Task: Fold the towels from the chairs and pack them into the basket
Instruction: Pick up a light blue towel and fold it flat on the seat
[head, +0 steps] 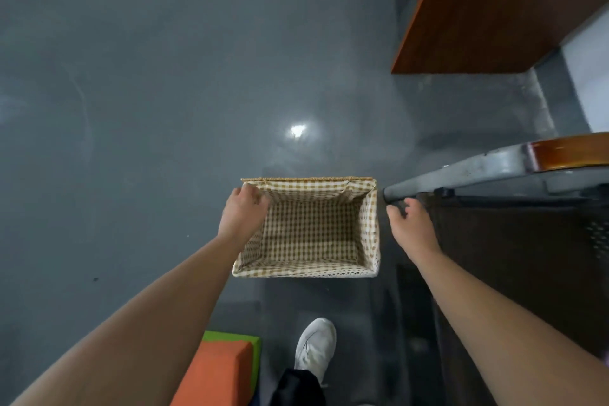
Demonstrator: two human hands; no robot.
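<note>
A rectangular wicker basket [370, 227] with a brown-and-white checked lining stands on the grey floor, and only the lining shows inside. My left hand [242, 216] rests on its left rim, fingers curled over the far-left corner. A dark brown towel [514, 260] lies spread over the chair seat to the right of the basket. My right hand [413, 227] is at the towel's front-left corner, fingers closed on its edge, just beside the basket's right wall.
The chair has a grey metal frame [461, 175] and a wooden armrest [570, 150]. A brown wooden desk [487, 10] stands at the far right. An orange and green padded block [219, 369] and my white shoe [314, 348] are near the bottom.
</note>
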